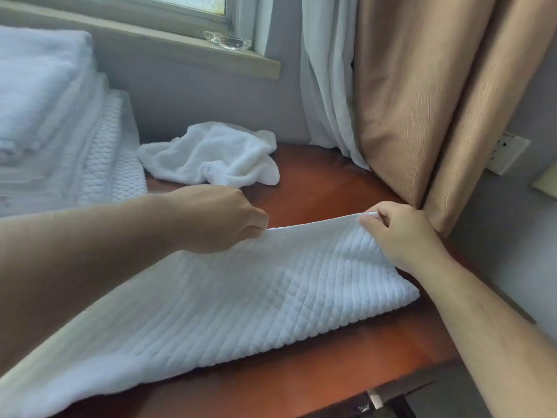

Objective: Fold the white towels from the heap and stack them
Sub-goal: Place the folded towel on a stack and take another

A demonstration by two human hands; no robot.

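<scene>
White and quilted, the towel (256, 297) lies across the centre and lower left of the frame on a red-brown wooden table (331, 372). Its near part rests flat on the wood and runs off the lower left edge of the frame. Its far edge is lifted off the table, stretched between two hands.

The left hand (217, 218), centre left, has its fingers curled and pinches the left end of that raised edge. The right hand (404, 233), centre right, grips the other end: the thumb lies on the near face and the fingers curl over the top of the corner.

Behind the left hand, in the upper middle, a crumpled terry heap (217, 155) sits on the table against the wall. At the upper left a stack (60, 131) of folded white towels rises, touching the heap's left side.

A tan curtain (422, 101) hangs at the upper right, just behind the right hand, with a sheer (325, 86) beside it. A glass dish (227, 40) stands on the sill (150, 40) at the top.
</scene>
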